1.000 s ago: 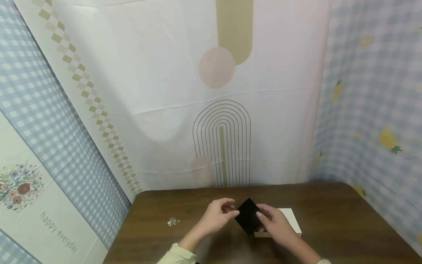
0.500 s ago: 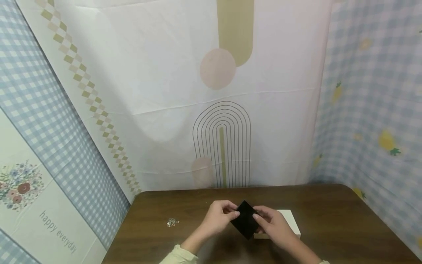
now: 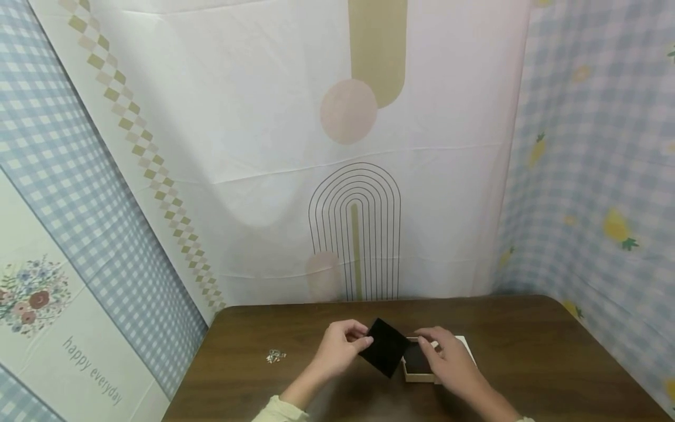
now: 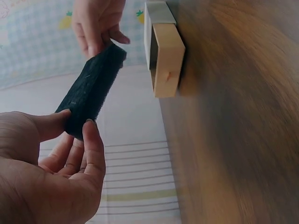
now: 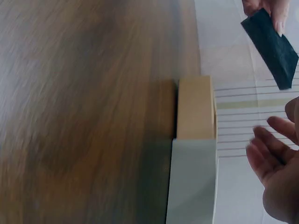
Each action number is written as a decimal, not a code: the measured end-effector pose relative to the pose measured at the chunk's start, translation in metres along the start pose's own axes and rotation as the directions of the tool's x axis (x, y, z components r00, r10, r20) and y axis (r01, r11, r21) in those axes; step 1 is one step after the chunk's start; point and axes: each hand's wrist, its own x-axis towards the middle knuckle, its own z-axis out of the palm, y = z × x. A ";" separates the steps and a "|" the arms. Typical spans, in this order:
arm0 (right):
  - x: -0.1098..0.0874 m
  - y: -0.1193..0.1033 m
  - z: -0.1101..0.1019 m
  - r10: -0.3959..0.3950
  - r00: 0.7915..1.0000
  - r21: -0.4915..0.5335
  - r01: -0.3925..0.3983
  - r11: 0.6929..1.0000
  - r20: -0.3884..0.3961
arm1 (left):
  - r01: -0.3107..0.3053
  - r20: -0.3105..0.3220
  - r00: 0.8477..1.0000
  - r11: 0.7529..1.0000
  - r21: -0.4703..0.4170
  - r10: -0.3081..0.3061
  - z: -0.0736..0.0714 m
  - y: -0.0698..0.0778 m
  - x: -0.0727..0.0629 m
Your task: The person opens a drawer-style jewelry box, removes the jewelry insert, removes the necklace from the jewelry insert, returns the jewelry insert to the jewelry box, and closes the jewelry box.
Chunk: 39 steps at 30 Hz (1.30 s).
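My left hand [image 3: 340, 347] pinches one end of a black square foam pad [image 3: 387, 348] between thumb and fingers. In the left wrist view the foam pad [image 4: 91, 88] looks thick and soft-edged. My right hand [image 3: 447, 356] is over the small box at the right, fingers loosely bent; the right wrist view shows this hand [image 5: 278, 158] apart from the foam pad [image 5: 273, 49]. The box has a tan cardboard tray [image 3: 419, 378], dark inside, partly out of a white sleeve [image 3: 467, 347]. My right hand hides part of the box.
A small pile of shiny metal pieces [image 3: 275, 356] lies on the left of the brown wooden table [image 3: 253, 387]. Patterned cloths [image 3: 253, 176] hang behind the table and at both sides.
My right hand has let go of the foam pad and moved slightly right. The left hand has drawn the pad to the left, and the dark inside of the tray now shows.
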 end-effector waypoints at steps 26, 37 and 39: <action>-0.007 0.066 -0.002 -0.125 0.986 -0.323 0.156 0.934 0.114 | 0.044 -0.019 0.999 0.993 -0.107 -0.047 -0.017 -0.006 -0.009; -0.007 0.064 -0.004 -0.023 0.982 -0.348 0.087 0.933 0.185 | 0.118 0.018 0.993 0.974 -0.196 -0.117 0.001 -0.011 -0.010; -0.006 0.064 -0.004 -0.018 0.982 -0.348 0.085 0.934 0.189 | 0.121 0.024 0.993 0.973 -0.196 -0.118 0.006 -0.011 -0.009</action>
